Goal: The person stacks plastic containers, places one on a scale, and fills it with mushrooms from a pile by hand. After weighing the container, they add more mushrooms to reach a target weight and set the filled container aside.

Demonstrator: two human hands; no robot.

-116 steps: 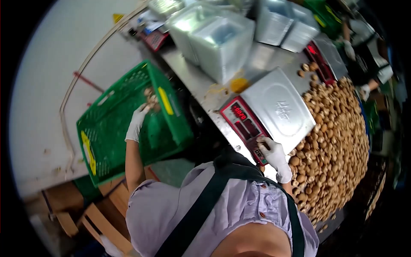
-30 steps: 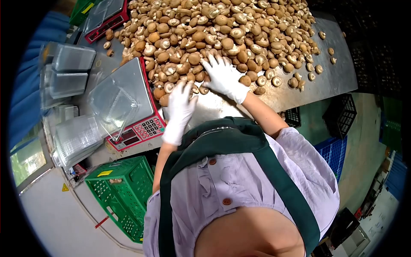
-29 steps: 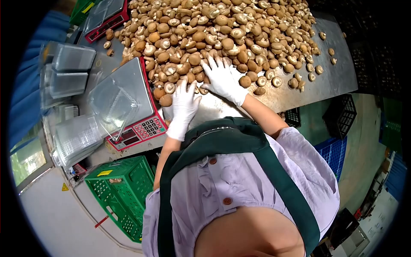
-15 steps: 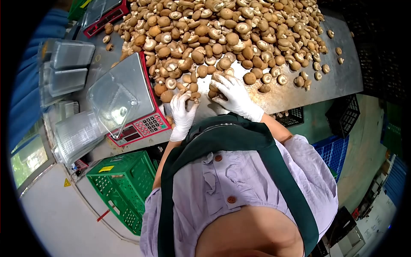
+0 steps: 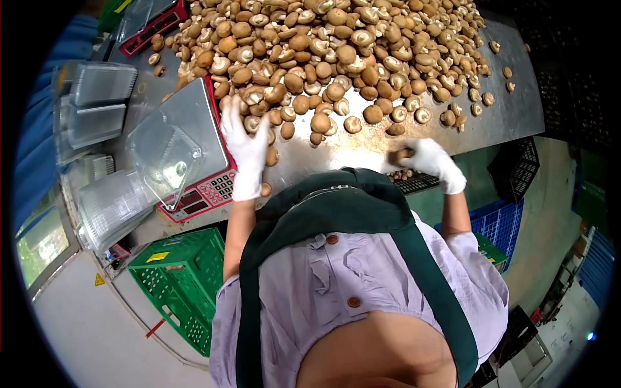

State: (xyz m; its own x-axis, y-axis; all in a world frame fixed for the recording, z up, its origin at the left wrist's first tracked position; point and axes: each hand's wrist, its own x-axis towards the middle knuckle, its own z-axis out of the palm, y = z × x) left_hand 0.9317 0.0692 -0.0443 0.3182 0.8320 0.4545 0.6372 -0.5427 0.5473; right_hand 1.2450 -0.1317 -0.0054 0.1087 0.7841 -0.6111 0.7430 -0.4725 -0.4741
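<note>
Table (image 5: 508,116), right hand (image 5: 432,165) (mushroom (image 5: 398,156) apparently half-hidden)

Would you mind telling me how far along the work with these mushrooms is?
Done: little shows; the clear tray on the scale looks almost empty. In hand: the right hand grips a mushroom at the table edge; the left hand lies open by the scale. Left: the large mushroom pile and the stacked empty trays.
</note>
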